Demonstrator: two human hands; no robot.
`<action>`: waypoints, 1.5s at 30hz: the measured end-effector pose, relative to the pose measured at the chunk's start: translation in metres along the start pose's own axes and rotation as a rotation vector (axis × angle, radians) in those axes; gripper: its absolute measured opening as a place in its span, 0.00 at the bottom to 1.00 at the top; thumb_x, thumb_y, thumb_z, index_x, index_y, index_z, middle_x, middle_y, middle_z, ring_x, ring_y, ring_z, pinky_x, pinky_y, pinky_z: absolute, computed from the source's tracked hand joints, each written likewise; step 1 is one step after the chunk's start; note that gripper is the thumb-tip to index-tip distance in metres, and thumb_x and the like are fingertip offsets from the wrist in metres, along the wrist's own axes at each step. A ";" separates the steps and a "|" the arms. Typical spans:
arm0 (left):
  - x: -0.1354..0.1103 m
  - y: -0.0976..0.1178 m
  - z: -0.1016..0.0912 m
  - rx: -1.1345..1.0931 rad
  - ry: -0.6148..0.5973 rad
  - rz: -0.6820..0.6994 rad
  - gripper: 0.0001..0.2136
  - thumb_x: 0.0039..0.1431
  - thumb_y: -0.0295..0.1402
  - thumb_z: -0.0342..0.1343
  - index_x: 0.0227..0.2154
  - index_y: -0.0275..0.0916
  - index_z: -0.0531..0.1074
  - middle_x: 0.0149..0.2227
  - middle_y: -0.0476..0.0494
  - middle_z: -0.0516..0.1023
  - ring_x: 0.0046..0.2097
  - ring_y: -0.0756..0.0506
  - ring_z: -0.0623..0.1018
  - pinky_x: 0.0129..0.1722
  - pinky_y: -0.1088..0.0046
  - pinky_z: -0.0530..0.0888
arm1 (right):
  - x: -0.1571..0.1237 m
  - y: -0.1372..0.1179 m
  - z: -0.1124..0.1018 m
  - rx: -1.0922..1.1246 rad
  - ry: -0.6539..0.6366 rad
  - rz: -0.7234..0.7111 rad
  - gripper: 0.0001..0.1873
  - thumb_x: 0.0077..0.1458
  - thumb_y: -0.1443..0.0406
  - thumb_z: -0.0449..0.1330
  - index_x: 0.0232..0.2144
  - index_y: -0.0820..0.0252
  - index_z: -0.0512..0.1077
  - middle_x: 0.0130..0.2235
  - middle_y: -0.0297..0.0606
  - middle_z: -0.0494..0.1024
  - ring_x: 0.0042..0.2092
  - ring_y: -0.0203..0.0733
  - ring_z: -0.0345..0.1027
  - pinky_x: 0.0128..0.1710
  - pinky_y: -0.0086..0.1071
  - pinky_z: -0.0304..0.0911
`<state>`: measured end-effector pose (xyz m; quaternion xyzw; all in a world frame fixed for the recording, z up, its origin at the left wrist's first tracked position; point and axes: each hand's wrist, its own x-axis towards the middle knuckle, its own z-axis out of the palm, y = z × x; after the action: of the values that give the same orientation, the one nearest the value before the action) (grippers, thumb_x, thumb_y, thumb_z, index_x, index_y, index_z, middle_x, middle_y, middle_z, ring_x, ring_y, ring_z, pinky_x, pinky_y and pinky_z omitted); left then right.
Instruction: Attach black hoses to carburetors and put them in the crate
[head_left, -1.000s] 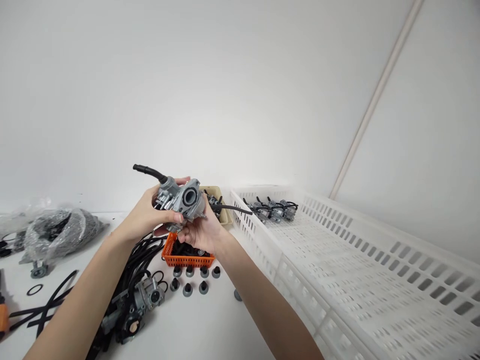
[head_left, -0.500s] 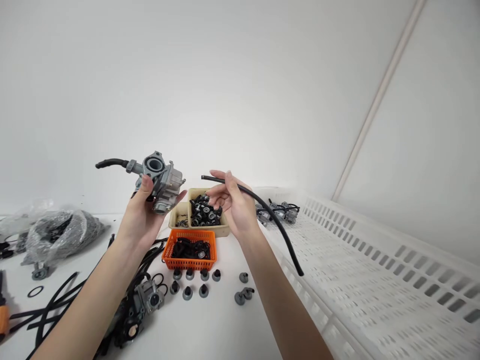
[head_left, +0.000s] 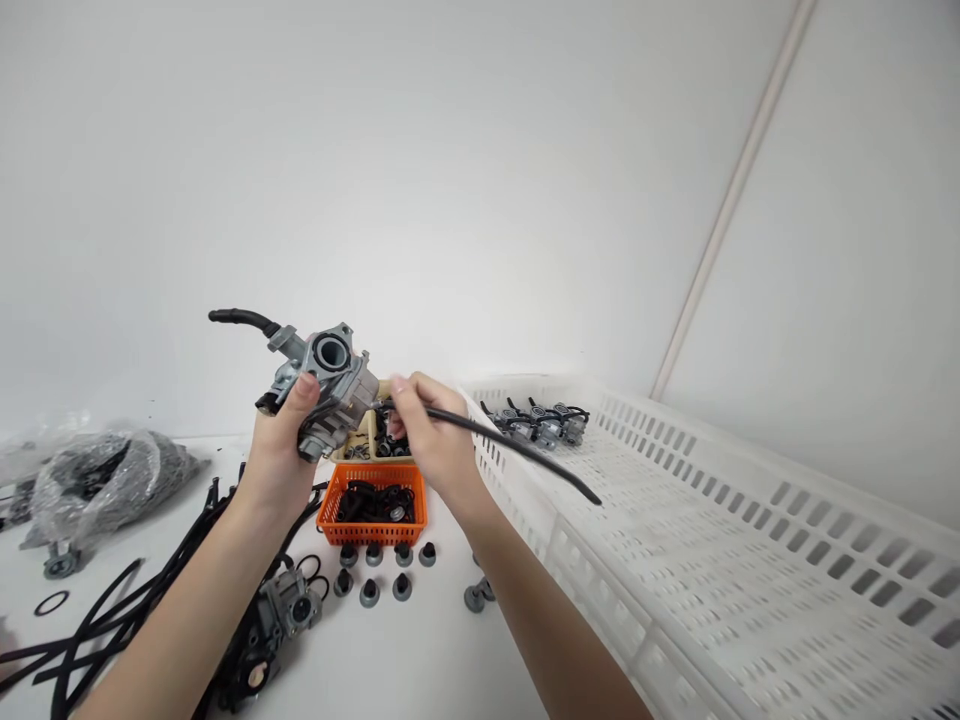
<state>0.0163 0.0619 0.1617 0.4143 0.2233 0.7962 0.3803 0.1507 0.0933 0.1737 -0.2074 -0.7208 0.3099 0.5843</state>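
My left hand (head_left: 283, 455) is closed round a grey metal carburetor (head_left: 335, 385), thumb across its body. A short black boot (head_left: 241, 318) sticks out of its upper left side. My right hand (head_left: 435, 430) pinches a long black rubber hose (head_left: 517, 447) near one end. That end is at the small nipple on the carburetor's right side; whether it is pushed on cannot be made out behind the fingers. The hose's free end trails to the right over the white crate.
An orange basket (head_left: 373, 540) of black parts stands below my hands, several small grey-and-black caps (head_left: 369, 592) before it. A white crate (head_left: 600, 590) at right holds several carburetors (head_left: 546, 425). Left lie a plastic bag (head_left: 112, 480), black hoses (head_left: 112, 625) and another carburetor (head_left: 289, 610).
My right hand has brought the hose end leftward, up to the carburetor's side. The carburetor has shifted slightly right and down and tilted in my left hand. The view has turned a little right.
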 end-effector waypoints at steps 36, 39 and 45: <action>-0.002 0.005 -0.001 0.233 0.044 0.177 0.19 0.46 0.43 0.67 0.40 0.40 0.76 0.37 0.47 0.80 0.41 0.43 0.79 0.41 0.70 0.76 | -0.002 -0.003 0.005 -0.042 -0.071 -0.052 0.21 0.64 0.57 0.49 0.25 0.60 0.74 0.46 0.38 0.75 0.46 0.39 0.70 0.48 0.33 0.64; -0.002 0.004 -0.001 0.236 0.055 0.170 0.19 0.43 0.42 0.68 0.38 0.39 0.75 0.34 0.47 0.80 0.36 0.44 0.79 0.37 0.70 0.76 | -0.002 -0.004 0.005 -0.073 -0.058 -0.048 0.19 0.64 0.59 0.49 0.27 0.60 0.73 0.45 0.37 0.75 0.43 0.37 0.71 0.46 0.31 0.64; -0.005 0.003 0.004 0.230 0.108 0.132 0.19 0.44 0.43 0.68 0.36 0.38 0.75 0.31 0.48 0.78 0.32 0.46 0.79 0.34 0.72 0.76 | -0.001 0.004 0.005 -0.038 -0.096 -0.067 0.22 0.65 0.56 0.48 0.25 0.60 0.73 0.46 0.38 0.74 0.46 0.39 0.71 0.48 0.33 0.65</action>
<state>0.0205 0.0558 0.1638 0.4255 0.3056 0.8097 0.2645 0.1456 0.0946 0.1693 -0.1791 -0.7601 0.2862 0.5552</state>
